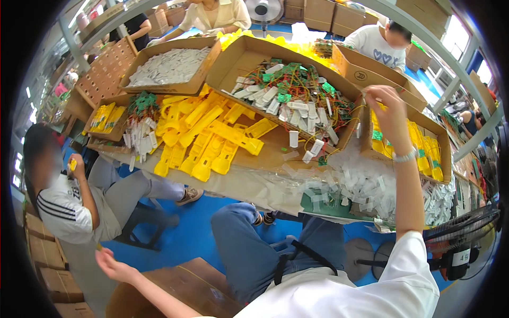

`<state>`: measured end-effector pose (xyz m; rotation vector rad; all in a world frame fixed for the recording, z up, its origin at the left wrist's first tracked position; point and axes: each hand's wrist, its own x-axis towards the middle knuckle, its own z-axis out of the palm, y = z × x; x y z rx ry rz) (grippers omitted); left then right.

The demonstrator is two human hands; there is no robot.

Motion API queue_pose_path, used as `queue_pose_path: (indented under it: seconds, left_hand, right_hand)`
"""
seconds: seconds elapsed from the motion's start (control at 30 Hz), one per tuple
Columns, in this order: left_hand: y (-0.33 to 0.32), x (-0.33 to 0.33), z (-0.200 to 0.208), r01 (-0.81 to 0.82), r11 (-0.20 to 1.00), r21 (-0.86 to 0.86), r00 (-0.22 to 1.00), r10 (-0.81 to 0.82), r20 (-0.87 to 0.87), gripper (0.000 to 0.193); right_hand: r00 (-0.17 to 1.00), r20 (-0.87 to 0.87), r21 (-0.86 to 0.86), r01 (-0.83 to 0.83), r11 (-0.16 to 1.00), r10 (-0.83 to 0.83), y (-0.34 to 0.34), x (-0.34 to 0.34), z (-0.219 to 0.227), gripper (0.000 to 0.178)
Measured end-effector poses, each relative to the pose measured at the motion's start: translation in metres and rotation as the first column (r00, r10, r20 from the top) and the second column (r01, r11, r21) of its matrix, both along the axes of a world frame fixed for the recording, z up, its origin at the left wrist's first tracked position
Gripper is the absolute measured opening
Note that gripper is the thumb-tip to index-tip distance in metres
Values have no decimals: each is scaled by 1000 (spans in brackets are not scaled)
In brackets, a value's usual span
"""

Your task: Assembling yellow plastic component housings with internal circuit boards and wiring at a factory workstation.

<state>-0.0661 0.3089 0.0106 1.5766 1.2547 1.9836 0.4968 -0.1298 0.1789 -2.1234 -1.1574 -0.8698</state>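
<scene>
My right hand (388, 108) is raised over the right end of the table, between two cardboard boxes. Its fingers are pinched at thin wires (362, 112) by the wall of the middle box (225, 71), which holds white plastic pieces (299, 111) with green circuit boards (286, 87) and coloured wires. At the lower left, my left hand (114, 266) reaches out away from the table, its fingers curled together. A small yellowish bit (99, 246) shows at its fingertips, too small to name. Yellow plastic housings (212, 140) lie piled left of the middle box.
A box of white parts (168, 66) stands back left; yellow housings fill a right-hand box (432, 153). Clear plastic pieces (366, 180) litter the near edge. A seated person (79, 201) is at left, a black fan (461, 238) at right, a large carton (185, 286) below.
</scene>
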Motion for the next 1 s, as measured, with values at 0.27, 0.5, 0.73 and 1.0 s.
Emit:
queue_pose_path:
  seconds: [0.27,0.5,0.73,1.0]
  left_hand:
    - [30,-68,153,-95,965,244,975,41,218,26]
    - [-13,-80,190,81,968,239,996,-88,19,28]
    - [-40,-128,101,98,977,-190,709,-203,-676,27]
    - [-106,-272,-140,-303,886,-350,409,-211,-888,29]
  right_hand:
    - [999,7,-373,-43,927,49,115,84,-54,28]
    - [970,-203,-295,-188,937,131,101,96,-48,24]
    - [733,-663,-236,-397,887,152,66,93,-26,26]
    - [903,-274,-179,289,940,-330,107,98,-34,21]
